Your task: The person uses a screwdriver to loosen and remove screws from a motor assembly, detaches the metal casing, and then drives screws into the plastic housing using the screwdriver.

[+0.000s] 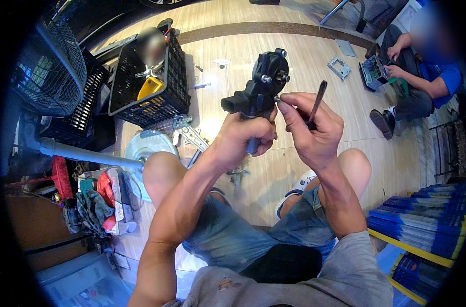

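A black geared motor with a round housing, metal studs and a plug socket is held up before me. My left hand is closed around its lower, cylindrical part. Against the motor's right side, my right hand pinches a tiny metal piece, seemingly a screw, between thumb and forefinger. A thin dark metal rod, perhaps a screwdriver shaft, is tucked among the same hand's fingers and points upward. The rod's lower end is hidden by the palm.
A black crate with a yellow item stands at the left, near a metal bracket on the floor. A caged fan is farther left. Another person works on a metal box at the right. Blue packages fill a shelf.
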### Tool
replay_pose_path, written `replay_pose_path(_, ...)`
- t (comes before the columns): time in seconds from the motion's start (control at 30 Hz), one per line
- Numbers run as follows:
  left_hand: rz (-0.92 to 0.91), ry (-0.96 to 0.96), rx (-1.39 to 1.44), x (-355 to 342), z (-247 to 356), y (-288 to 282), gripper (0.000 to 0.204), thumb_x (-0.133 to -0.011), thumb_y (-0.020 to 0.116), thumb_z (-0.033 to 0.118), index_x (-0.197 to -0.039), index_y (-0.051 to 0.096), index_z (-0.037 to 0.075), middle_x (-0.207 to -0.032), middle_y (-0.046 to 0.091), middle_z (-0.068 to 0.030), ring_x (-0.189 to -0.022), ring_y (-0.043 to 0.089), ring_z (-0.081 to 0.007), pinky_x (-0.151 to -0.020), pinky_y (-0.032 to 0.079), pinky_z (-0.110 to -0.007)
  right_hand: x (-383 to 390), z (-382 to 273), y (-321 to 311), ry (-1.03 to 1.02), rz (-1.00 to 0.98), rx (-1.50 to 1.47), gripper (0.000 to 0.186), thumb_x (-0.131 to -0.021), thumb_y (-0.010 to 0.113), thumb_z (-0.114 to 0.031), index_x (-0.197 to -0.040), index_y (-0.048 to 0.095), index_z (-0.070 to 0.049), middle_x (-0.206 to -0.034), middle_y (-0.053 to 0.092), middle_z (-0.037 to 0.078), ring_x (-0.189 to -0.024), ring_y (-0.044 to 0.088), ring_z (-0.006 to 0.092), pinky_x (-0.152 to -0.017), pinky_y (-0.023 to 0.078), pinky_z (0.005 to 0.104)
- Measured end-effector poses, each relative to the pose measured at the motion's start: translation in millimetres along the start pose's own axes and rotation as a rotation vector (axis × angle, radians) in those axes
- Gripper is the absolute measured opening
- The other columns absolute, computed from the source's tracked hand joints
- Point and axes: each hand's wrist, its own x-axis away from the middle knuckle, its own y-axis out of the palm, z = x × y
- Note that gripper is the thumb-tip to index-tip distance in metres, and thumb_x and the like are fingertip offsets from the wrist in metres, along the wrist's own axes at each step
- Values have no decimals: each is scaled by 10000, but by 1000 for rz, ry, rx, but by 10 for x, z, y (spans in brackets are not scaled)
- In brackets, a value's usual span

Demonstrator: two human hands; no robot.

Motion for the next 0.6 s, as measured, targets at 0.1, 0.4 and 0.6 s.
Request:
replay_pose_path(0.1,-13,-2,-8,-3,10,11,178,-702,589,56,-850,491,47,-638,522,-59,-488,496,-134,-439,357,-267,-1,2,-5,-8,10,-18,160,-801,710,41,-960,702,29,-847,691,101,-635,624,99,-534,468,235)
replay_pose_path(0.4,-10,21,-6,-15,-10,21,166,-710,579,44,-845,482,42,-633,512,-59,-487,493,-134,-438,353,-270,11,13,2,-19,13,2,149,-816,703,37,-964,691,37,-842,692,115,-645,648,128,-546,488,250)
replay_pose_path(0.6,-8,27,-34,-12,-17,17,141,-717,577,51,-823,485,42,-625,507,-55,-484,489,-131,-434,352,-267,17,17,10,-11,-1,54,145,-819,710,22,-961,680,34,-812,681,117,-621,646,144,-527,483,267)
